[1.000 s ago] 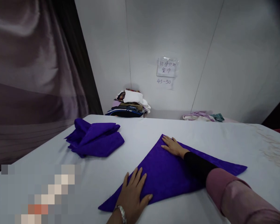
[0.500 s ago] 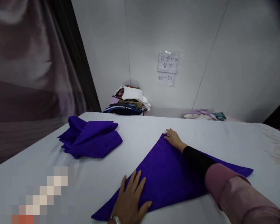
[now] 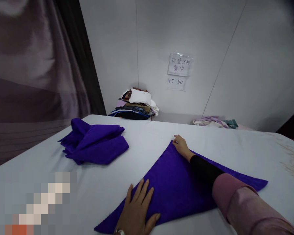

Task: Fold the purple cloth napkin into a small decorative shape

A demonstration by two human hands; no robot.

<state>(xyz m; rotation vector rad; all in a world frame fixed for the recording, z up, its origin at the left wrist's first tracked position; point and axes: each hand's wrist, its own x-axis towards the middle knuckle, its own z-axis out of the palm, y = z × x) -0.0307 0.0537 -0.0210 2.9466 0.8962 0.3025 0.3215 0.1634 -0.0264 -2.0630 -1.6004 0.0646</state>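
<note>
A purple cloth napkin [image 3: 171,182] lies doubled into a triangle on the white-covered table. Its far corner points toward the wall, and the other two reach out to left and right. My left hand [image 3: 136,205] rests flat on the near left part, fingers spread, a band at the wrist. At the far corner my right hand [image 3: 181,145] has its fingers curled in, pinching the cloth tip. The right forearm, in a black cuff and pink sleeve, crosses over the napkin and hides part of its right side.
A crumpled heap of purple cloth [image 3: 95,143] sits to the left on the table [image 3: 147,140]. Behind the table are a pile of folded clothes [image 3: 137,102] and some lilac and teal fabric [image 3: 214,121]. Paper signs [image 3: 180,65] hang on the wall. A curtain [image 3: 26,81] borders the left.
The fingers of my right hand have drawn in closer on the far corner. My left hand stays in place; the view has shifted slightly.
</note>
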